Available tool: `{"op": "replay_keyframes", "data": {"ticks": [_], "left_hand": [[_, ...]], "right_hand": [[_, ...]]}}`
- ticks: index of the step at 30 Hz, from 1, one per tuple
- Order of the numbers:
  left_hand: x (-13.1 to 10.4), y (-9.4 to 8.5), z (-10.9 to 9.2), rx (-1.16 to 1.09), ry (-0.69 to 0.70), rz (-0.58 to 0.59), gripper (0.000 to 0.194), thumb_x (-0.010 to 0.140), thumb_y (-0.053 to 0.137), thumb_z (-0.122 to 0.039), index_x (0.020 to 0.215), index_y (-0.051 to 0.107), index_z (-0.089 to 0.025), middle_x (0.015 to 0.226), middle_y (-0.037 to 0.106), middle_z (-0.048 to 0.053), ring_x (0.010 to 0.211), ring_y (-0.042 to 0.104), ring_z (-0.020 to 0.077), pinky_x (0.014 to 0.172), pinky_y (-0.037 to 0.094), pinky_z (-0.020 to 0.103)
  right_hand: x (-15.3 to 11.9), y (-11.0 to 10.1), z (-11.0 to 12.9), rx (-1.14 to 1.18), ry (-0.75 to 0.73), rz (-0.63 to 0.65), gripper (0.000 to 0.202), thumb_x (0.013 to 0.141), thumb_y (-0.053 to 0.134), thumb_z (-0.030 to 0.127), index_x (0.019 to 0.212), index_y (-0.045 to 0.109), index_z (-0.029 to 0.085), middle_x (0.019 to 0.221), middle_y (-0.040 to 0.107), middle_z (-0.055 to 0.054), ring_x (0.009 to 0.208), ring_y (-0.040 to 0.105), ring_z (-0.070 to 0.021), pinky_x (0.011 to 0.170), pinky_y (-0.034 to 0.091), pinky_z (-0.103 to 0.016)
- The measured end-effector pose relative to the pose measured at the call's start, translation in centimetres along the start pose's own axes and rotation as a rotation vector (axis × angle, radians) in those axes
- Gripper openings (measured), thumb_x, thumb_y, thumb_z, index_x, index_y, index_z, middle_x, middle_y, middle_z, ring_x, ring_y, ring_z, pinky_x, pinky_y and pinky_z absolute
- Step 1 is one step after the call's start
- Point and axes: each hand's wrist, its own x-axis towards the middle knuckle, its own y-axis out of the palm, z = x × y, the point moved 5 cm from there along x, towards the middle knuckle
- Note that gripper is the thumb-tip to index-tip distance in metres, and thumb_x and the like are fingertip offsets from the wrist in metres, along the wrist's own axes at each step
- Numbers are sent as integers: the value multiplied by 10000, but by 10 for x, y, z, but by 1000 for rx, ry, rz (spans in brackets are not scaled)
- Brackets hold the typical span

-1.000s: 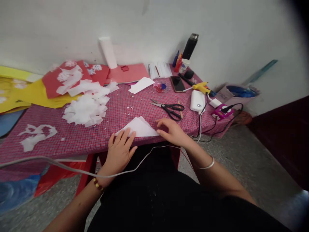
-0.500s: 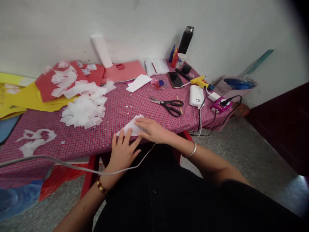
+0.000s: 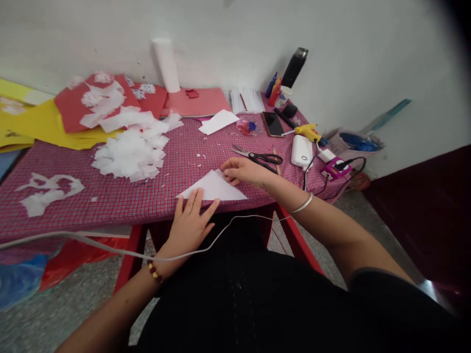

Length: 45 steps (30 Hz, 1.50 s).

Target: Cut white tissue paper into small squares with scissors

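A white paper folded into a triangle (image 3: 217, 188) lies at the front edge of the checked table (image 3: 121, 206). The spread fingers of my left hand (image 3: 190, 221) rest on its lower left part. Curled over its upper right edge is my right hand (image 3: 245, 171), its fingertips bent down by the paper; whether they pinch anything is too small to tell. Black-handled scissors (image 3: 257, 156) lie just behind my right hand. A heap of white paper pieces (image 3: 128, 154) is to the left of the triangle.
Further back lie a white sheet (image 3: 218, 122), a phone (image 3: 273, 124), a yellow glue gun (image 3: 307, 131) and a white power bank (image 3: 301, 150). A black flask (image 3: 295, 67) and a paper roll (image 3: 167, 66) stand near the wall. A pale cable (image 3: 121, 251) crosses over my left wrist.
My right hand has lifted off the paper's face and moved right and up, its fingers now curled. More of the triangle shows. The camera view has shifted a little.
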Motion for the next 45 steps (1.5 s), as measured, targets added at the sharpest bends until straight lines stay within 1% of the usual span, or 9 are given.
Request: {"op": "replay_keyframes", "data": {"ticks": [8,15,19,23,27,33,38,41,45], "left_hand": [[-3,3,-2,-43,-8,-4,693,857,638,-266,1483,400,-85,1543,339,294,1444,317,393,1164,239,531],[-3,-4,3,-124,-42,-48,585,892,582,-263,1441,445,-115,1546,387,212,1446,321,347,1179,181,573],[-5,-28,29,-246,-152,-261,644,887,593,-272,1483,370,-176,1561,371,183,1456,299,340,1181,199,581],[-2,-53,74,-615,-305,-444,902,793,705,-299,1547,218,-210,1590,303,183,1458,300,335,1165,286,549],[29,-53,95,-1158,-241,-263,936,711,773,-319,1519,304,-280,1618,273,127,1466,290,331,1139,347,529],[81,-14,65,-1872,-254,-22,589,638,805,-378,1168,648,-173,1142,724,144,1051,682,315,902,547,465],[92,8,43,-2035,-553,-189,267,639,788,-299,841,647,-194,806,737,12,726,684,172,706,554,313],[106,-15,53,-1878,-570,-220,220,604,768,-243,687,573,-185,647,646,-40,578,594,108,566,484,224],[130,-70,73,-1480,-430,-209,157,612,714,-187,640,560,-177,588,577,-44,508,502,86,490,394,193]], "right_hand": [[20,17,-2,-235,34,22,164,803,712,336,858,632,203,577,508,34,458,438,-86,364,349,-202],[23,46,17,-319,-147,84,223,733,642,171,941,572,209,768,603,12,645,549,-125,560,452,-249],[3,52,47,-174,-280,145,369,739,641,206,1087,519,224,890,604,7,769,582,-135,682,504,-266],[-19,47,74,-4,-328,173,510,718,716,262,1184,509,256,895,602,15,764,594,-139,700,528,-275],[-29,36,88,138,-312,106,621,684,740,306,1257,503,282,960,641,1,786,634,-166,724,563,-311],[-29,5,74,398,-373,-121,571,722,614,276,1279,489,260,1127,678,-48,978,672,-243,790,595,-381],[-40,-26,42,422,-356,-270,542,734,583,264,1268,494,243,1165,673,-58,993,657,-246,813,584,-390],[-43,-37,32,306,-339,-180,475,780,583,302,1246,532,231,1170,667,-70,998,652,-233,842,570,-383],[-35,-52,33,0,-438,-205,460,807,636,316,1245,543,207,1172,647,-90,1074,622,-229,965,513,-419]]}}
